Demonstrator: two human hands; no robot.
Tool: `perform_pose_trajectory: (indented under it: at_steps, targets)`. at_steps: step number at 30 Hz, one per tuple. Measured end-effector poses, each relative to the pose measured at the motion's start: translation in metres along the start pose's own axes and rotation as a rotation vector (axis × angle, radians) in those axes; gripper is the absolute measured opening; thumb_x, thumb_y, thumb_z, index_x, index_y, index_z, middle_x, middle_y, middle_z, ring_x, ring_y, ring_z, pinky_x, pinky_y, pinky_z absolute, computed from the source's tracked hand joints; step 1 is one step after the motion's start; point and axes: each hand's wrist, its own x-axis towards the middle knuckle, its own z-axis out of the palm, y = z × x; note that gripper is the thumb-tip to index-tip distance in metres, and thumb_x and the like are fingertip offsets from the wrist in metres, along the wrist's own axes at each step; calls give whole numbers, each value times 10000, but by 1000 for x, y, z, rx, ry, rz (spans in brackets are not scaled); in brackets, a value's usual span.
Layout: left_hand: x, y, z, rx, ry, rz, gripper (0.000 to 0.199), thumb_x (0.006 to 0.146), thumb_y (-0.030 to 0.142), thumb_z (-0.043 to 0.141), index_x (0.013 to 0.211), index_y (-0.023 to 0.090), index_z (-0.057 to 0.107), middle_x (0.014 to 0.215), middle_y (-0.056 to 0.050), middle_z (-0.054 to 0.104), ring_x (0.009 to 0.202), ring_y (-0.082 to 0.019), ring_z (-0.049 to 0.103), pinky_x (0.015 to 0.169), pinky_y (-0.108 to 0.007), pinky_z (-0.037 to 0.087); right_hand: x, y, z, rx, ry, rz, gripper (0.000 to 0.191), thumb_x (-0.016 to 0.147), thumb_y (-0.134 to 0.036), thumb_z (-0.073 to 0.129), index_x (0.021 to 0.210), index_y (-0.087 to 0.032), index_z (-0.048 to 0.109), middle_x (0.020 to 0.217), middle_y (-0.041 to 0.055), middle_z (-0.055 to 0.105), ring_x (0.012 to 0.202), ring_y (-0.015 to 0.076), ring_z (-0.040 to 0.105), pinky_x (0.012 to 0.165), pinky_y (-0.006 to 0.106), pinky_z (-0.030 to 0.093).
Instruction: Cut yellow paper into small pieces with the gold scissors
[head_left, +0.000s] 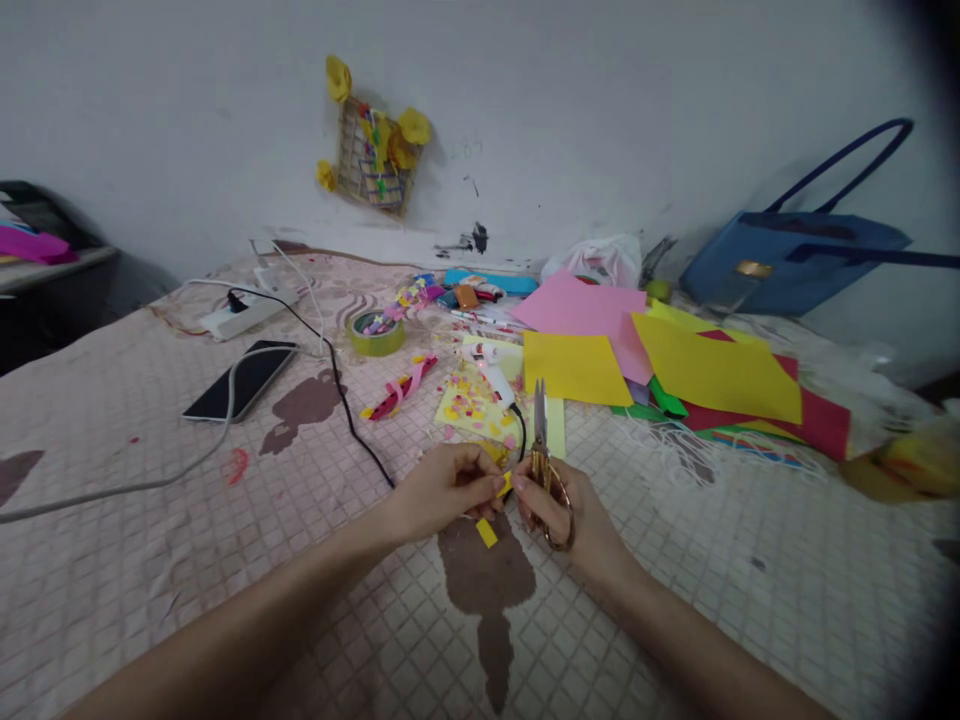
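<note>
Between the fingertips of my left hand (450,485) is a small piece of yellow paper (506,486). My right hand (574,515) is closed around gold-handled scissors (538,450), their blades pointing away from me; its fingertips also meet the yellow piece. Just below my hands another yellow paper strip (487,532) shows; whether it lies on the table or hangs from my fingers I cannot tell. Beyond my hands a white glue gun (491,372) rests on a pale yellow sheet (555,428) scattered with paper bits.
Coloured sheets (712,365) and white string (686,455) are at the right, before a blue bag (795,255). A phone (241,382), a power strip (251,312), cables and a tape roll (376,332) are at the left. A decorated red stick (401,388) lies near the middle.
</note>
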Motion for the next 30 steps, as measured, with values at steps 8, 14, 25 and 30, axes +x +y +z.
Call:
perform_pose_trajectory:
  at_steps: [8,14,25,30]
  targets:
    - [1,8,-5,-112,152,38,270,726,368,632,731,120,529,627,0,600,505,-62,523,515,-190,418,-4,-9,4,62,25,58,325,864,-448,423,669,-190,455,502,-49,424,461,97,395,457,219,310]
    - [2,10,-7,-178,251,75,233,729,322,636,743,120,521,645,-1,608,525,-73,548,531,-202,438,-8,-12,6,-3,-81,49,386,873,-496,365,634,-198,416,547,-33,414,517,116,399,478,230,312]
    - [2,8,-8,-273,309,81,177,723,271,647,740,122,554,730,-41,660,671,-125,621,676,-267,481,-11,-5,9,-176,-78,50,320,817,-441,481,622,-196,416,551,-37,376,498,108,342,441,224,260]
    - [3,6,-8,-320,295,81,187,717,271,654,749,116,553,732,-41,655,678,-126,620,690,-273,481,-11,-3,9,-129,-80,38,306,811,-416,498,611,-201,411,516,-45,379,467,102,338,425,220,260]
